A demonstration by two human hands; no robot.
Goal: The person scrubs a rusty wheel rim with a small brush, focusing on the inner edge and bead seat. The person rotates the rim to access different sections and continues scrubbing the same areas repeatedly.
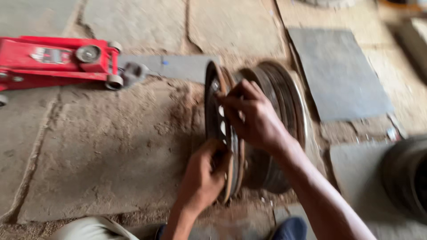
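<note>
A bare steel wheel rim point(267, 129) stood on its edge on the stone floor point(111, 146), dusty and rust-streaked, its open barrel turned toward the right of the view. The disc face with its oval vent holes looked left. Nothing could be seen lying inside the barrel, though blur and the arm across it hid much of the interior.

The right hand point(253, 118) lay over the top of the rim's near flange, its grip closed on the flange, fingertips curled down onto the disc face beside the vent holes. The left hand point(202, 180) sat lower on the same flange, its grip closed around the bottom edge, thumb toward the disc.

A red floor jack point(53, 60) lay on the floor well apart to the upper left, its small wheels toward the rim. A dark grey slab point(338, 73) rested flat behind the rim to the right. A black tyre point(407, 178) showed at the right edge, cut off by the frame.
</note>
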